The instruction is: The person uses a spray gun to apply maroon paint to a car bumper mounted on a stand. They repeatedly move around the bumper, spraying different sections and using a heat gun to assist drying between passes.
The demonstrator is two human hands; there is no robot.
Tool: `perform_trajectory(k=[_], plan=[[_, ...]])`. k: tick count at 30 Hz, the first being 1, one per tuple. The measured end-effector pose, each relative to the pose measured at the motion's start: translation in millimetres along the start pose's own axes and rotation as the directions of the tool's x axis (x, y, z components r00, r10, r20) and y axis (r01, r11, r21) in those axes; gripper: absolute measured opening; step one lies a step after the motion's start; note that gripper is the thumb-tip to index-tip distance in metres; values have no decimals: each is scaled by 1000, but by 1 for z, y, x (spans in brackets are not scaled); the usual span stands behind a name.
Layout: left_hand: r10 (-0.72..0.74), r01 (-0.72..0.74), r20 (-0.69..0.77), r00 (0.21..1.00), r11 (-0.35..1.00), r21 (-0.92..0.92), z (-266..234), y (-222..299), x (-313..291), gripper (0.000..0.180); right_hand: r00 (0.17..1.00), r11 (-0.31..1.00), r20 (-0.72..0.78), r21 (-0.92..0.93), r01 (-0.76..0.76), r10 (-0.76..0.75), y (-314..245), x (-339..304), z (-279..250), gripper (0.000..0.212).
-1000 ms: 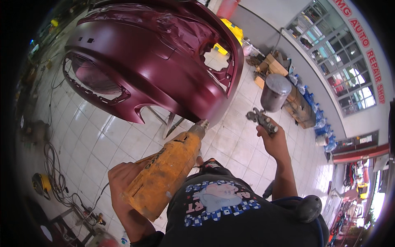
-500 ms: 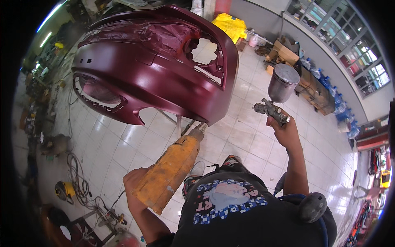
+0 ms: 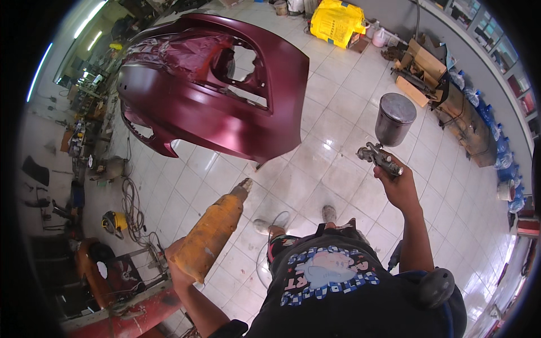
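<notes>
Head view shows the left hand (image 3: 179,265) at near left wrapped around a scuffed orange heat gun (image 3: 209,234), its grip mostly hidden, and the right hand (image 3: 402,188) curled around a grey metal spray gun (image 3: 381,159) with a cylindrical cup (image 3: 395,121). Far left, apart from both, a curved maroon car bumper (image 3: 225,118) looks evenly coated outside; what work remains cannot be told.

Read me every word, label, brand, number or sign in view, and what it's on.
I won't copy wording, only locate it.
Black shirt: pale letters by a cartoon print, partly readable.
Yellow bag: dark printing, too small to read.
Orange heat gun: nothing legible.
Spray gun: nothing legible.
</notes>
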State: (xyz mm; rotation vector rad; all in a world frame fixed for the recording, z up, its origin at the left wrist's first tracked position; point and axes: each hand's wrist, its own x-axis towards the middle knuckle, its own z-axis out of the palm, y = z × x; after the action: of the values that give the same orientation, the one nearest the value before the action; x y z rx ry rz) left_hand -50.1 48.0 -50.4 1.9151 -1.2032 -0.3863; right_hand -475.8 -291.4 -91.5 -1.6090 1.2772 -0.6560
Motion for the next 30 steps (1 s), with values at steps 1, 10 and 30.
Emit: perform_trajectory(k=[1,10,30], plan=[[21,-23,33,999,997,80,2,8,-3,49,1000,1000,7,10,-4,4,8,-2,-11,40],[-5,8,-17,1000,986,164,6,26,-38,66,995,971,90,231,-67,47,55,-3,-51,44],[185,-47,-213,959,850,525,-30,65,-16,63,968,984,242,175,22,-64,16,43,-69,30]])
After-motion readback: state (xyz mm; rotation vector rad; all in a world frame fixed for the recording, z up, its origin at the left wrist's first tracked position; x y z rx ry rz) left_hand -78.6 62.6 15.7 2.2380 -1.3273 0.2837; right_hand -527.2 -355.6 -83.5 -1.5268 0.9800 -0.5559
